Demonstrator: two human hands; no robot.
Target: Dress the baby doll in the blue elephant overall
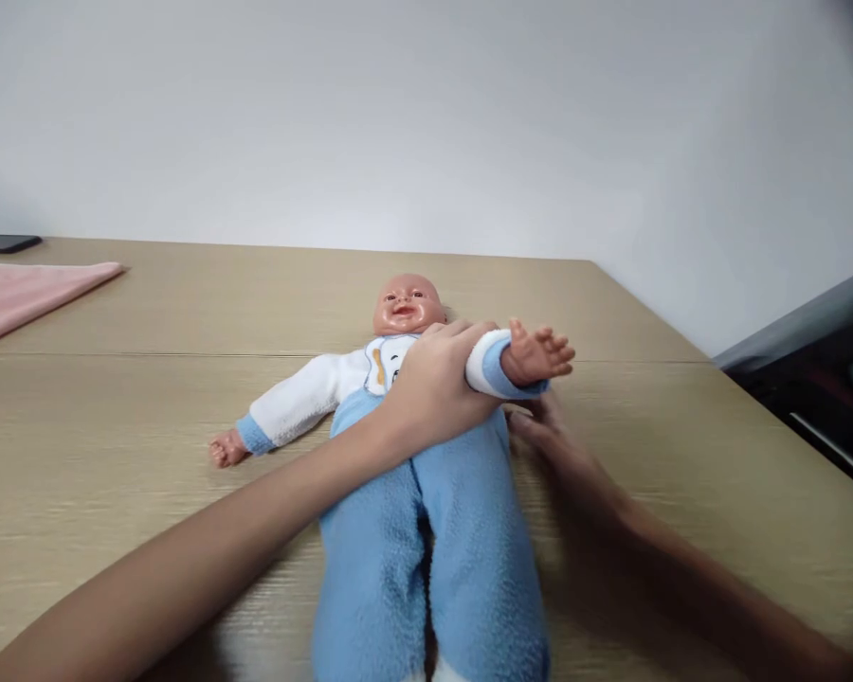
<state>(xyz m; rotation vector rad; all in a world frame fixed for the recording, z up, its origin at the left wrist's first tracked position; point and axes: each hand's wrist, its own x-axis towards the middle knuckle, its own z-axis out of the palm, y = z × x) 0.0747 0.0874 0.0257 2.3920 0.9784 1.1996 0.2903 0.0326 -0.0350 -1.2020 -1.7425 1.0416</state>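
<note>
A baby doll (433,530) in a blue and white fleece outfit lies on its back, its head away from me. My left hand (444,384) reaches across the doll's chest and is closed around its sleeve on the right side, so that arm is raised with the doll's small hand pointing right. Beside the doll's waist, under that raised sleeve, is my right hand (551,431). Its fingers are partly hidden and blurred, so I cannot make out whether they grip the outfit. The doll's other arm (291,412) lies stretched out on the table to the left.
The wooden table (149,407) has a seam running across it. A pink cloth (35,294) lies at the left, with a dark flat object (4,243) behind it. A pale wall (327,123) stands behind the table. Something black (825,379) is past the right edge.
</note>
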